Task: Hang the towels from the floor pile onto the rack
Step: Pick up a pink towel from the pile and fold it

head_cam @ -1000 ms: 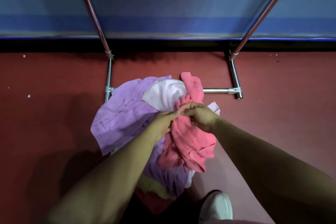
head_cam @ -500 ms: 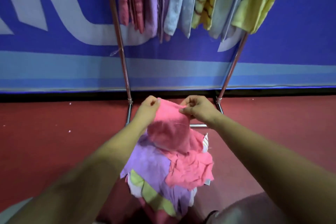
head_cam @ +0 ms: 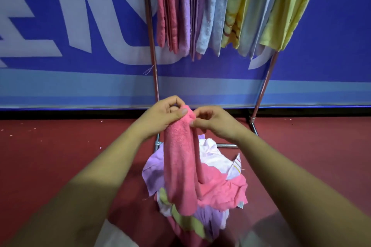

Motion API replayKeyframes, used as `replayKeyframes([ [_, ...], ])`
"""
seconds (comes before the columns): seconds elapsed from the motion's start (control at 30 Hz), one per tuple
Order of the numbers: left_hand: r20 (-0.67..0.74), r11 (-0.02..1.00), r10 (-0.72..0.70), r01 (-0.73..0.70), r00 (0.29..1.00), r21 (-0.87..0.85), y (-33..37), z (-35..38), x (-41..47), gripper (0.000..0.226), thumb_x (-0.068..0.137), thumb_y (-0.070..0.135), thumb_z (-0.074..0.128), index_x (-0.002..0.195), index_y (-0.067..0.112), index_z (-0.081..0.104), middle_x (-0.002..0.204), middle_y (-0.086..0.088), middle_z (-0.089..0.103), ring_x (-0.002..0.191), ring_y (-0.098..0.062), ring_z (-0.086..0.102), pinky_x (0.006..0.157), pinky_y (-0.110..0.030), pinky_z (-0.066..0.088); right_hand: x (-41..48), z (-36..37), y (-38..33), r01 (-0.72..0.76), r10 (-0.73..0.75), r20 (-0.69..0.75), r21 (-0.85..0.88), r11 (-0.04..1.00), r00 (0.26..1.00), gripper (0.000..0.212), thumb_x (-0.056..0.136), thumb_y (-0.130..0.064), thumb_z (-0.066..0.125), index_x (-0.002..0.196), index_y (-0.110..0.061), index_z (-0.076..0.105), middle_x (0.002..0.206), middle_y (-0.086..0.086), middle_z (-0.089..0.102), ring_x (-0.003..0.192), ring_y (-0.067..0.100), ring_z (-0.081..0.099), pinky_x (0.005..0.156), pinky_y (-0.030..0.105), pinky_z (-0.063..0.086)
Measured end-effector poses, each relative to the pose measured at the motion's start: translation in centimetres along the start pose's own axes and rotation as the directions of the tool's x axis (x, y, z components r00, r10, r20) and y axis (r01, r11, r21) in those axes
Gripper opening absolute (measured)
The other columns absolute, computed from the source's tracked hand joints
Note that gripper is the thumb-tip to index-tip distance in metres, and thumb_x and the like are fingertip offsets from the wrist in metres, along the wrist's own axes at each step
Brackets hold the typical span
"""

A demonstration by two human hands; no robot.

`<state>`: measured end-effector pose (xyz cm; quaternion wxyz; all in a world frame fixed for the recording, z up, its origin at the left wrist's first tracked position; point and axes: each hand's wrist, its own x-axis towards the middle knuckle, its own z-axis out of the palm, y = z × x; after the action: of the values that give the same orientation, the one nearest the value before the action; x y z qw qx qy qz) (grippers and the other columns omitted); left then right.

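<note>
A pink towel (head_cam: 181, 158) hangs lifted above the floor pile (head_cam: 218, 188) of purple, white, pink and yellow-green towels. My left hand (head_cam: 162, 116) pinches its top edge between thumb and fingers. My right hand (head_cam: 212, 121) pinches the same edge just to the right, the two hands close together. The metal rack (head_cam: 153, 60) stands behind, with pink, purple, blue and yellow towels (head_cam: 212, 12) hanging from its hidden top bar.
A blue banner wall (head_cam: 70, 36) with white lettering runs behind the rack. The rack's right leg (head_cam: 263, 90) and floor bars (head_cam: 226, 146) sit on the red floor (head_cam: 50, 156). A white shoe (head_cam: 118, 234) shows at the bottom edge.
Both hands have lifted the pink towel up off the pile, and the view has tilted upward. The hands have drawn closer together along its top edge, so it hangs long.
</note>
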<state>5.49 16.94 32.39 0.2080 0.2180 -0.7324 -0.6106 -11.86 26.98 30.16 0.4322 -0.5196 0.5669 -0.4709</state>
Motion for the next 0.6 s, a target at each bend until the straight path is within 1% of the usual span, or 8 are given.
replayKeyframes([
  [0.1, -0.001, 0.999, -0.025, 0.025, 1.0, 0.044, -0.4, -1.2, -0.7, 0.019, 0.086, 0.023, 0.074, 0.094, 0.013, 0.059, 0.079, -0.011, 0.059, 0.079, -0.02, 0.048, 0.069, -0.032, 0.038, 0.0, -0.3, -0.5, 0.047, -0.047, -0.077, 0.0, 0.999, 0.996, 0.015, 0.075, -0.025, 0.076, 0.083, -0.012, 0.071, 0.086, 0.016, 0.068, 0.083, 0.018, 0.056, 0.081, 0.039, 0.041],
  [0.13, 0.014, 0.993, -0.044, 0.042, 0.999, 0.113, -0.5, -1.7, -0.9, 0.024, 0.081, 0.028, 0.077, 0.092, 0.014, 0.061, 0.08, -0.009, 0.059, 0.078, -0.018, 0.049, 0.071, -0.033, 0.039, 0.1, -0.4, -0.8, 0.081, -0.075, -0.11, 0.058, 0.995, 0.991, 0.006, 0.077, -0.02, 0.073, 0.08, -0.016, 0.071, 0.095, 0.019, 0.07, 0.088, 0.018, 0.059, 0.084, 0.037, 0.042],
  [0.2, 0.084, 0.945, -0.114, 0.082, 0.99, 0.318, -0.8, -2.9, -1.3, 0.03, 0.076, 0.038, 0.08, 0.091, 0.015, 0.069, 0.084, -0.003, 0.069, 0.078, -0.013, 0.056, 0.076, -0.037, 0.047, 0.3, -0.7, -1.3, 0.142, -0.108, -0.15, 0.237, 0.961, 0.983, 0.014, 0.083, -0.009, 0.068, 0.076, -0.021, 0.067, 0.109, 0.016, 0.073, 0.097, 0.019, 0.064, 0.088, 0.032, 0.046],
  [0.27, 0.104, 0.889, -0.194, 0.13, 0.975, 0.44, -1.0, -4.0, -1.7, 0.034, 0.073, 0.046, 0.08, 0.09, 0.017, 0.074, 0.088, 0.0, 0.073, 0.078, -0.009, 0.06, 0.084, -0.042, 0.053, 0.5, -0.7, -1.8, 0.174, -0.113, -0.175, 0.39, 0.904, 0.978, 0.024, 0.09, 0.002, 0.06, 0.074, -0.016, 0.061, 0.099, 0.012, 0.075, 0.088, 0.017, 0.066, 0.079, 0.024, 0.049],
  [0.33, 0.039, 0.879, -0.165, 0.129, 0.985, 0.46, -0.9, -5.1, -2.0, 0.034, 0.071, 0.046, 0.081, 0.09, 0.019, 0.075, 0.094, 0.0, 0.074, 0.083, -0.011, 0.064, 0.092, -0.047, 0.051, 0.8, -0.5, -1.9, 0.18, -0.082, -0.234, 0.437, 0.881, 0.969, 0.028, 0.093, 0.005, 0.055, 0.074, -0.014, 0.054, 0.072, -0.001, 0.066, 0.064, 0.007, 0.057, 0.062, 0.018, 0.045],
  [0.4, -0.053, 0.907, -0.083, 0.097, 0.995, 0.411, -0.8, -6.0, -2.3, 0.023, 0.074, 0.033, 0.083, 0.088, 0.018, 0.073, 0.097, -0.003, 0.073, 0.087, -0.014, 0.066, 0.091, -0.043, 0.052, 1.2, -0.5, -1.3, 0.169, -0.055, -0.293, 0.379, 0.91, 0.955, 0.026, 0.091, -0.002, 0.062, 0.072, -0.018, 0.055, 0.065, -0.005, 0.056, 0.059, 0.006, 0.048, 0.058, 0.021, 0.039],
  [0.5, -0.167, 0.997, -0.044, 0.055, 0.985, 0.059, -0.3, -6.3, -2.9, 0.018, 0.081, 0.022, 0.075, 0.085, 0.009, 0.063, 0.08, -0.004, 0.068, 0.07, -0.011, 0.061, 0.067, -0.028, 0.052, 1.4, -1.0, -0.6, 0.089, -0.026, -0.296, 0.199, 0.976, 0.955, 0.023, 0.087, -0.004, 0.071, 0.074, -0.018, 0.058, 0.064, -0.003, 0.056, 0.055, 0.006, 0.047, 0.053, 0.018, 0.037],
  [0.6, -0.231, 0.997, 0.003, -0.02, 0.973, -0.071, 0.8, -5.6, -3.1, 0.015, 0.08, 0.024, 0.068, 0.086, 0.012, 0.062, 0.075, 0.004, 0.066, 0.068, -0.006, 0.058, 0.065, -0.018, 0.05, 1.0, -0.3, -0.8, -0.04, 0.054, -0.085, 0.161, 0.986, 0.995, 0.017, 0.083, -0.004, 0.076, 0.091, -0.01, 0.062, 0.072, 0.004, 0.064, 0.062, 0.01, 0.057, 0.06, 0.02, 0.047],
])
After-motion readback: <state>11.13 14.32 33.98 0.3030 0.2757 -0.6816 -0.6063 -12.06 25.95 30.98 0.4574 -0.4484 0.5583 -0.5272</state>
